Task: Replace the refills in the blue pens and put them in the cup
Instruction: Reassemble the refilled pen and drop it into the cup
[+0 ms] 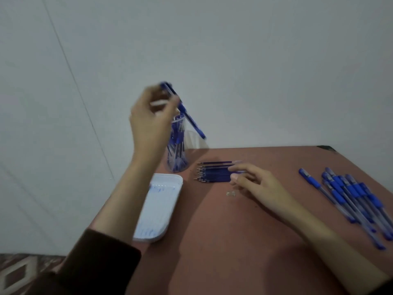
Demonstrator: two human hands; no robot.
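Head view: your left grip (148, 120) pinches a blue pen (191, 122), tilted just above the cup (177, 154); depositing it looks like the step in hand; your right grip (253, 184) touches the refills (214, 172) beside the cup, pinch unclear; next, steer its lower end inside the rim, then release.

No legible text, label, brand or number appears on any surface; any print on the barrels of the blue pens (353, 190) is too blurred to read.
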